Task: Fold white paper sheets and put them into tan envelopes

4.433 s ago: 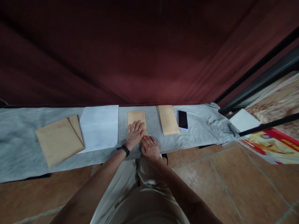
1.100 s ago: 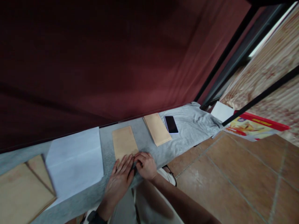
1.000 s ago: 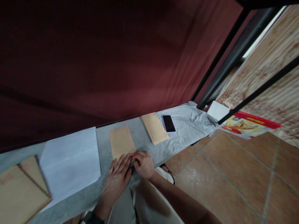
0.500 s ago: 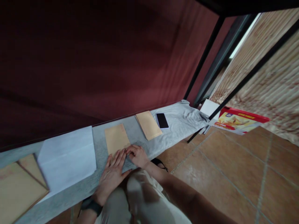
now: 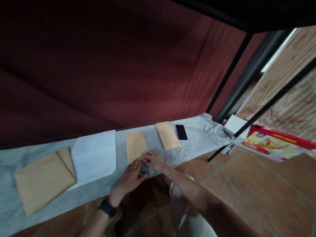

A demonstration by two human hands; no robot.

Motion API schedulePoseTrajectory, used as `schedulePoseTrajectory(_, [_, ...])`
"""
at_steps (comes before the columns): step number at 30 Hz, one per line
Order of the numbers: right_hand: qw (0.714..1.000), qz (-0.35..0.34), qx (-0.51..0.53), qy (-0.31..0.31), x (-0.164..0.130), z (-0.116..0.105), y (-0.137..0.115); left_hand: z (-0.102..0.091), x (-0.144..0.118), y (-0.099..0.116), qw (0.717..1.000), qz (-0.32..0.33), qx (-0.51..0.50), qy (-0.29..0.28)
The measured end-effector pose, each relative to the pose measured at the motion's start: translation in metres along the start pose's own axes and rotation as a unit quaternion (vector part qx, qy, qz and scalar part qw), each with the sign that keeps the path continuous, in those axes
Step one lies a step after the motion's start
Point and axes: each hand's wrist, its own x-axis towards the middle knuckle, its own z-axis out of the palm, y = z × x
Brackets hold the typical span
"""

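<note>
While the left hand is lying flat and open at the small envelope's six-o'clock edge, the right hand's curled grip is pinching there, best pressing evenly along the worktop.

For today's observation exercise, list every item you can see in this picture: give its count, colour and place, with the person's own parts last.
Cloth: one, grey, covering the long surface.
Large envelopes: two, brown, overlapping at far left.
White sheet: one, beside them.
Middle envelope: one, tan, at the fingertips.
Second envelope: one, tan, further right.
Phone: one, black, beside it.
Box: one, red and yellow, on the floor.
Left hand: flat on the cloth, black wristband.
Right hand: at the middle envelope's near edge.
</note>
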Motion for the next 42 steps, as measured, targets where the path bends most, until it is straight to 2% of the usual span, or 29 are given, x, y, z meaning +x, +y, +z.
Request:
schedulePoseTrajectory(2, [1.000, -0.003, 0.011, 0.003, 0.003, 0.002, 0.000, -0.014, 0.005, -0.003, 0.999, -0.005, -0.031, 0.012])
schedulePoseTrajectory(4, [0.999, 0.004, 0.032, 0.009, 0.008, 0.001, 0.001, -0.022, 0.013, -0.005, 0.997, -0.061, -0.040, 0.018])
schedulePoseTrajectory(5, [0.999, 0.013, 0.047, 0.016, 0.010, 0.000, 0.002, -0.023, 0.018, -0.006, 0.995, -0.080, -0.035, 0.043])
schedulePoseTrajectory(7, [0.996, 0.037, 0.077, 0.040, 0.016, -0.003, 0.005, -0.016, 0.028, -0.007, 0.990, -0.081, -0.012, 0.116])
schedulePoseTrajectory(9, [0.991, 0.060, 0.101, 0.067, 0.022, -0.008, 0.007, 0.000, 0.038, -0.008, 0.983, -0.038, 0.018, 0.177])
schedulePoseTrajectory(11, [0.988, 0.068, 0.111, 0.079, 0.028, -0.012, 0.008, 0.018, 0.043, -0.010, 0.979, 0.004, 0.041, 0.200])
schedulePoseTrajectory(13, [0.989, 0.054, 0.112, 0.075, 0.033, -0.012, 0.006, 0.032, 0.045, -0.011, 0.978, 0.027, 0.055, 0.199])
schedulePoseTrajectory(16, [0.995, -0.010, 0.082, 0.055, 0.036, -0.006, 0.004, 0.045, 0.042, -0.008, 0.981, 0.049, 0.064, 0.178])
schedulePoseTrajectory(20, [0.994, -0.100, -0.035, 0.015, 0.033, 0.007, 0.007, 0.051, 0.037, 0.002, 0.984, 0.062, 0.059, 0.157])
schedulePoseTrajectory(24, [0.988, -0.110, -0.113, -0.011, 0.035, 0.008, 0.016, 0.052, 0.033, 0.009, 0.984, 0.068, 0.043, 0.158])
schedulePoseTrajectory(29, [0.982, -0.090, -0.167, 0.002, 0.047, 0.007, 0.024, 0.041, 0.025, 0.013, 0.987, 0.075, 0.001, 0.145])
schedulePoseTrajectory(33, [0.981, -0.083, -0.176, 0.012, 0.057, 0.007, 0.029, 0.026, 0.019, 0.011, 0.990, 0.099, -0.028, 0.093])
schedulePoseTrajectory(37, [0.980, -0.072, -0.183, 0.022, 0.064, 0.004, 0.032, 0.007, 0.019, -0.002, 0.985, 0.135, -0.097, 0.050])
schedulePoseTrajectory(39, [0.979, -0.069, -0.188, 0.026, 0.068, 0.002, 0.032, 0.000, 0.024, -0.012, 0.981, 0.122, -0.136, 0.066])
schedulePoseTrajectory(42, [0.978, -0.064, -0.196, 0.033, 0.072, 0.003, 0.031, -0.001, 0.036, -0.025, 0.980, 0.058, -0.119, 0.147])
